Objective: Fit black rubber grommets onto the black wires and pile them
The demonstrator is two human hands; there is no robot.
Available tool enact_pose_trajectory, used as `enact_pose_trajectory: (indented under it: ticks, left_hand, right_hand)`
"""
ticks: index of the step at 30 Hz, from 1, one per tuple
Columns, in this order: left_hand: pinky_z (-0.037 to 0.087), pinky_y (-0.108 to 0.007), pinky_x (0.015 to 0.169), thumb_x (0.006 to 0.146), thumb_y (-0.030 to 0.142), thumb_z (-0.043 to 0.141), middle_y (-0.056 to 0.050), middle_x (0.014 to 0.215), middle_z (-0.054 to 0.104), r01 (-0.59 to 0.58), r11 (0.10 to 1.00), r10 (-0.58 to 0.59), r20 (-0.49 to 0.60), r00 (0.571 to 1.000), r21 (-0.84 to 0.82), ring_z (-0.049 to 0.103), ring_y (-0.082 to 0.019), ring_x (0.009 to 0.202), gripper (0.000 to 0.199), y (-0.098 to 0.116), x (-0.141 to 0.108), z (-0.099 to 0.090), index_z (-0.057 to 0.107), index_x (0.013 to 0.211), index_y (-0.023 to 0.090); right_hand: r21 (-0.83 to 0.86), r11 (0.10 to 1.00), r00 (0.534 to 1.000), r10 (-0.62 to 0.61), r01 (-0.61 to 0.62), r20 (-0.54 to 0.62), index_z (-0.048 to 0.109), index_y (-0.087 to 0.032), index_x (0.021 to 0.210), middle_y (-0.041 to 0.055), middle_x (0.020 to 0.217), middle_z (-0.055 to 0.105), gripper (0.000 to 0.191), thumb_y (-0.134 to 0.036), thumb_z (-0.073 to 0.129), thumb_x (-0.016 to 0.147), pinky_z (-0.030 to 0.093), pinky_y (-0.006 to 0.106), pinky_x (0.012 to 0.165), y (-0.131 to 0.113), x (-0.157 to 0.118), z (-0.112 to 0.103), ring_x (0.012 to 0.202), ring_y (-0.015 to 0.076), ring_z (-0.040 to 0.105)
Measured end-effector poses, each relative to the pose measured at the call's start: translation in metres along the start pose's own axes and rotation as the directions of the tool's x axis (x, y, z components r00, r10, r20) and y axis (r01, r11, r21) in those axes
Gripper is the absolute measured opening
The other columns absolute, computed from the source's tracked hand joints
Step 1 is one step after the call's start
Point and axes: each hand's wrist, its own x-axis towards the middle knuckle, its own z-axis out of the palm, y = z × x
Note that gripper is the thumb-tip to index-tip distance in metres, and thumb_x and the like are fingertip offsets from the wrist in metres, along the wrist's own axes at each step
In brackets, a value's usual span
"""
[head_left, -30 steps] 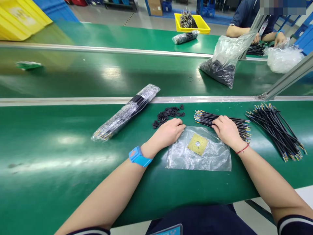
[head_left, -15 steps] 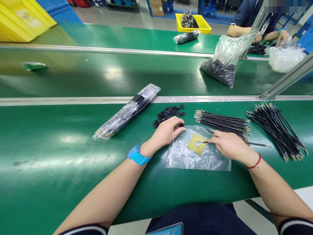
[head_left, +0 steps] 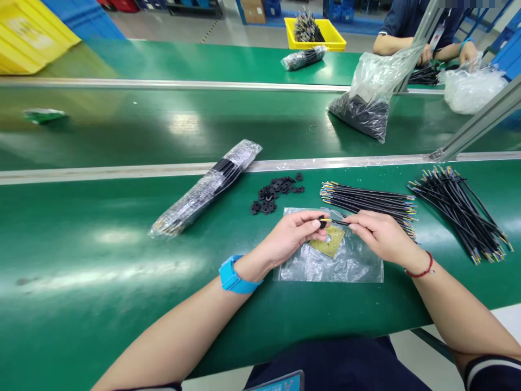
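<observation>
Between its fingertips my left hand [head_left: 293, 237] pinches a small black part [head_left: 322, 221]. My right hand [head_left: 376, 232] grips a black cable [head_left: 338, 221], whose yellowish wire end points left and meets or nearly meets the black part. Both hands are over a clear plastic bag [head_left: 354, 266], on which a yellow square [head_left: 336, 242] with a hole lies. Several small black parts [head_left: 268, 194] form a loose pile beyond my left hand. Beyond my right hand lies a row of black cables [head_left: 366, 200], and a crossed heap of cables [head_left: 459, 212] is farther right.
A plastic-wrapped cable bundle [head_left: 205, 190] lies left of the pile. Behind the metal rail [head_left: 285, 164] stands a clear bag of black parts [head_left: 364, 111]. A slanted metal post [head_left: 476, 125] rises at right. Across the table, a person's hands [head_left: 468, 54] are beside white plastic bags [head_left: 472, 89].
My left hand has moved right, from beside the pile to over the bag, with the black part. My right hand has lifted the cable end off the yellow square to meet it.
</observation>
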Motion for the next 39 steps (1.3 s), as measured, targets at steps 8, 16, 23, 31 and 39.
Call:
enact_pose_trajectory:
  ticks: [8, 16, 23, 31, 39]
  left_hand:
    - [0.055, -0.029, 0.072, 0.07, 0.031, 0.072, -0.003, 0.072, 0.069, -0.093, 0.99, 0.098, -0.048, 0.994, 0.102, 0.064, -0.013, 0.066, 0.031, -0.004, 0.002, -0.001, 0.068, 0.096, 0.014]
    - [0.055, -0.031, 0.073, 0.074, 0.028, 0.066, -0.004, 0.089, 0.066, -0.265, 0.902, 0.285, -0.008, 0.958, 0.341, 0.066, -0.014, 0.072, 0.03, -0.014, -0.001, 0.004, 0.06, 0.101, 0.017]
    - [0.053, -0.026, 0.065, 0.074, 0.026, 0.066, -0.003, 0.082, 0.064, -0.338, 0.823, 0.411, -0.068, 0.909, 0.457, 0.06, -0.011, 0.065, 0.013, -0.013, -0.003, 0.008, 0.064, 0.082, 0.016]
    - [0.05, -0.027, 0.065, 0.078, 0.02, 0.059, -0.005, 0.082, 0.066, -0.406, 0.646, 0.445, 0.113, 0.888, 0.646, 0.061, -0.015, 0.072, 0.012, -0.01, -0.01, 0.008, 0.067, 0.086, 0.017]
    - [0.048, -0.027, 0.073, 0.081, 0.009, 0.052, -0.003, 0.082, 0.067, -0.546, 0.396, 0.48, 0.341, 0.809, 0.738, 0.061, -0.014, 0.077, 0.018, -0.009, -0.011, 0.012, 0.065, 0.088, 0.019]
  right_hand:
    - [-0.122, 0.992, 0.999, 0.042, -0.038, 0.034, 0.063, -0.019, 0.105, 0.0051, 0.092, 0.067, 0.026, -0.024, 0.04, 0.094, 0.049, 0.028, 0.072, 0.002, -0.001, 0.004, 0.082, 0.0157, 0.063]
    - [-0.03, 1.0, 1.0, 0.002, -0.001, 0.02, 0.062, -0.019, 0.103, 0.0053, 0.093, 0.066, 0.022, -0.024, 0.043, 0.092, 0.049, 0.028, 0.073, -0.004, 0.0, 0.014, 0.083, 0.0153, 0.062]
    - [-0.108, 0.994, 0.996, 0.013, -0.022, -0.09, 0.063, -0.017, 0.095, 0.0059, 0.082, 0.066, 0.029, -0.03, 0.038, 0.094, 0.042, 0.025, 0.062, -0.009, 0.0, 0.018, 0.07, 0.014, 0.059]
    - [0.341, 0.897, 0.952, 0.217, -0.281, 0.214, 0.06, -0.017, 0.076, -0.0018, 0.065, 0.06, 0.031, -0.033, 0.04, 0.092, 0.038, 0.022, 0.058, -0.011, 0.004, 0.013, 0.058, 0.0095, 0.051]
    - [0.464, 0.834, 0.938, 0.166, -0.299, 0.305, 0.061, -0.017, 0.075, 0.0003, 0.074, 0.065, 0.029, -0.03, 0.041, 0.091, 0.043, 0.024, 0.066, -0.012, 0.008, 0.022, 0.067, 0.0112, 0.058]
